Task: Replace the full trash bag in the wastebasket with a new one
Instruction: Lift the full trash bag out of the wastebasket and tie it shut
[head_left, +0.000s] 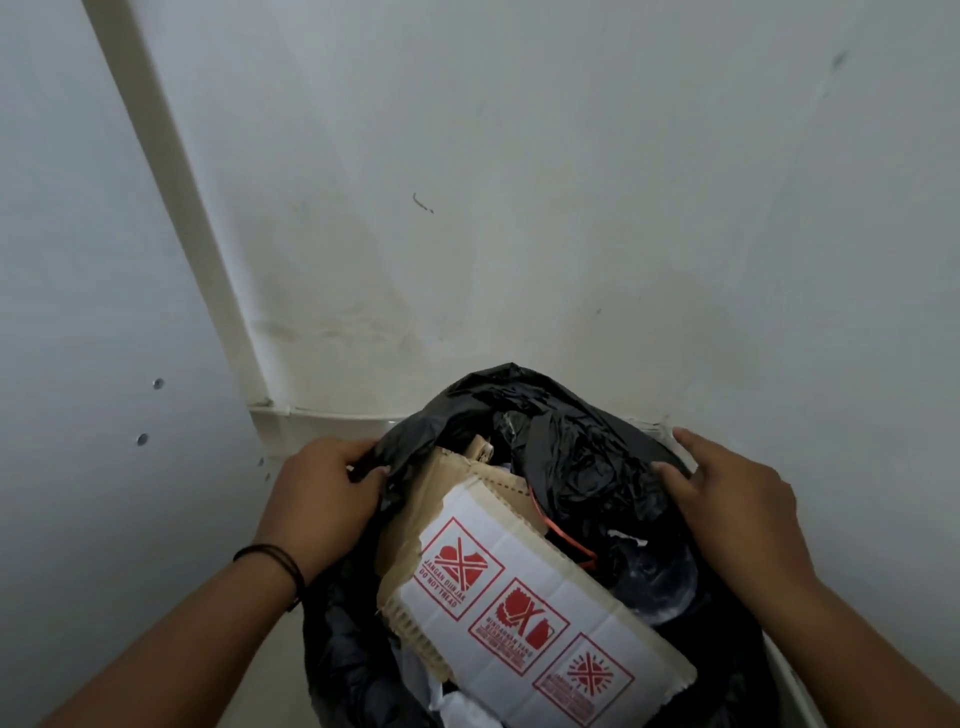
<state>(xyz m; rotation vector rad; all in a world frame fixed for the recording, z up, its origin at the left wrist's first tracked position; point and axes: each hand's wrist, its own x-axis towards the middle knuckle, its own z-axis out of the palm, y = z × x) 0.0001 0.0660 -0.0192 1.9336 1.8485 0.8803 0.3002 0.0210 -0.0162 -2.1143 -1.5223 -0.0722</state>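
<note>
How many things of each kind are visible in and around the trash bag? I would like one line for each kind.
Black trash bag: 1
Cardboard piece with red warning symbols: 1
Red string: 1
Hands on the bag, left hand and right hand: 2
Total: 5

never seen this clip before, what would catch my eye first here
First the white cardboard piece with red warning symbols, lying tilted on top of the rubbish at bottom centre. Around it is the full black trash bag, set against a pale wall corner. The left hand grips the bag's left edge, and the right hand rests with straight fingers on its right side.
</note>
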